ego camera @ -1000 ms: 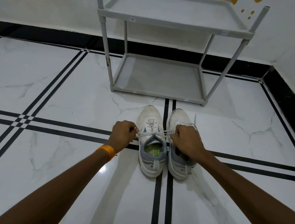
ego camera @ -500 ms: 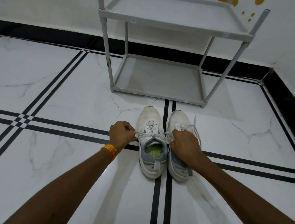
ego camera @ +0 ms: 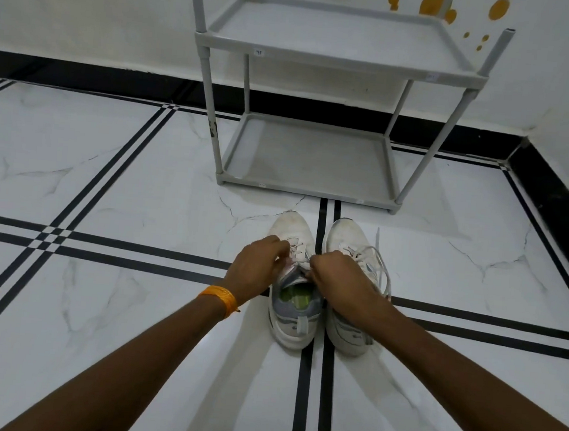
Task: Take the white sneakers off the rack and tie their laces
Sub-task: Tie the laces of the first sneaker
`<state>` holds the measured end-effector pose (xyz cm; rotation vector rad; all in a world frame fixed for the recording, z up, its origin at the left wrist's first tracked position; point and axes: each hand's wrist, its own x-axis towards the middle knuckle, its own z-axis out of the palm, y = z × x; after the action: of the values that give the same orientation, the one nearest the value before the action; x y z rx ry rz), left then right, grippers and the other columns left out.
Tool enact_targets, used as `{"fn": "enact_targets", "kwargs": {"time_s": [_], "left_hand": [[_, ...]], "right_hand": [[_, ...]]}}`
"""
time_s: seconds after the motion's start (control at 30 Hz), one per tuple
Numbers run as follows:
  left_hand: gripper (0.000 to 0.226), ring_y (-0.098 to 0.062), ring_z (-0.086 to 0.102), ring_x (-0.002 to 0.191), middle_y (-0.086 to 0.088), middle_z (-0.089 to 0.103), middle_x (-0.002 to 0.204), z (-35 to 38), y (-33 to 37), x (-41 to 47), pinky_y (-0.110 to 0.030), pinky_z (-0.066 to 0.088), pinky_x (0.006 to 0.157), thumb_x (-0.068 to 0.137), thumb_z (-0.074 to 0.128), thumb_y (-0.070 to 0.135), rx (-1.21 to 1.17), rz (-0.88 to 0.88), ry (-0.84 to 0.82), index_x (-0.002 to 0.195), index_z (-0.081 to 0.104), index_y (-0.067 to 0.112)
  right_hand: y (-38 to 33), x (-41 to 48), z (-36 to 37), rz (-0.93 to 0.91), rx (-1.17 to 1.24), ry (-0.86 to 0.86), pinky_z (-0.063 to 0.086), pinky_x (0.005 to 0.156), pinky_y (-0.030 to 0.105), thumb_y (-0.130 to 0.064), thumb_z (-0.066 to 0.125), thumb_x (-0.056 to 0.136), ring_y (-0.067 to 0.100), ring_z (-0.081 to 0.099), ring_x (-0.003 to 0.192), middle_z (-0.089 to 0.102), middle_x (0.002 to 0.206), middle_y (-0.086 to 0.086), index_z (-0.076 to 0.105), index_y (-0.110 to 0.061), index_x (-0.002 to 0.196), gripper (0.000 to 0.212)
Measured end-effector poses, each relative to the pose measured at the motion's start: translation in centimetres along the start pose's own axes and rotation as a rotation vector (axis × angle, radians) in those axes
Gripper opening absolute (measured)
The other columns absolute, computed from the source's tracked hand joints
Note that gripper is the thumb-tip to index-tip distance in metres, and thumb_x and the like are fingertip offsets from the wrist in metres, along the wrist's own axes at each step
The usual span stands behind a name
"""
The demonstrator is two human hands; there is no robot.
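Two white sneakers stand side by side on the floor, toes toward the rack. The left sneaker [ego camera: 293,314] has a grey collar and a green insole. The right sneaker [ego camera: 353,242] has loose laces [ego camera: 382,268] looping off its right side. My left hand [ego camera: 256,269] and my right hand [ego camera: 338,275] meet over the left sneaker's tongue, each pinching a white lace end. The fingers hide the knot area. An orange band circles my left wrist.
A grey two-shelf shoe rack [ego camera: 338,58] stands just beyond the sneakers against the white wall, both shelves bare. The floor is white marble tile with black stripes. A black skirting runs along the back wall and the right wall [ego camera: 558,211].
My hands have come together over the left sneaker. Earlier they were apart, pulling its lace ends taut sideways. The view has tilted up a little.
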<state>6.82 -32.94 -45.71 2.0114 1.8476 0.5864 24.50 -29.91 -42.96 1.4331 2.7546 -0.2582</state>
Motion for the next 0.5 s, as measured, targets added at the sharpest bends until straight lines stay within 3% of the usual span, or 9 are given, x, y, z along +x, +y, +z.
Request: {"fn": "enact_targets", "kwargs": {"time_s": [0.07,0.17,0.3,0.4,0.5], "left_hand": [[0.010,-0.027,0.061,0.082,-0.009,0.065,0.096,-0.4,-1.4,-0.3,-0.036,0.051,0.072,0.095,0.054,0.020,0.103,0.004,-0.025,0.097,0.059,0.011],[0.008,-0.023,0.054,0.075,-0.012,0.065,0.097,-0.4,-3.8,-1.0,-0.031,0.040,0.066,0.097,0.051,0.013,0.159,-0.150,-0.058,0.100,0.054,0.006],[0.014,-0.033,0.061,0.088,-0.019,0.064,0.106,-0.1,-5.1,-1.8,-0.037,0.047,0.069,0.096,0.046,0.009,0.015,-0.419,0.030,0.107,0.051,0.001],[0.029,-0.025,0.063,0.096,-0.009,0.056,0.125,-0.8,-3.3,-1.2,-0.029,0.047,0.073,0.098,0.048,0.022,0.026,-0.200,0.224,0.125,0.051,0.011],[0.041,-0.021,0.056,0.110,-0.004,0.053,0.131,-0.5,-0.8,0.0,-0.033,0.048,0.087,0.099,0.045,0.039,0.009,0.047,-0.002,0.134,0.054,0.020]], "right_hand": [[0.3,-0.1,0.0,-0.007,0.005,0.021,0.038,0.059,0.032,-0.011,0.064,0.086,0.032,0.065,0.074,0.068,0.084,0.017,0.062,-0.008,0.084,0.004],[0.7,-0.3,0.1,0.017,0.133,0.032,0.049,0.064,0.038,-0.008,0.055,0.088,0.032,0.063,0.073,0.067,0.079,0.016,0.062,-0.006,0.079,0.012],[1.4,-0.3,0.9,0.055,0.292,0.058,0.051,0.065,0.044,-0.012,0.051,0.090,0.026,0.059,0.066,0.064,0.070,0.011,0.060,-0.009,0.071,0.021],[1.3,-0.2,0.8,0.066,0.314,0.053,0.051,0.066,0.041,-0.013,0.051,0.092,0.024,0.059,0.068,0.066,0.074,0.011,0.062,-0.009,0.075,0.021],[1.2,0.0,0.8,0.078,0.332,0.054,0.052,0.068,0.041,-0.014,0.051,0.094,0.024,0.061,0.070,0.067,0.076,0.010,0.065,-0.009,0.079,0.021]]}}
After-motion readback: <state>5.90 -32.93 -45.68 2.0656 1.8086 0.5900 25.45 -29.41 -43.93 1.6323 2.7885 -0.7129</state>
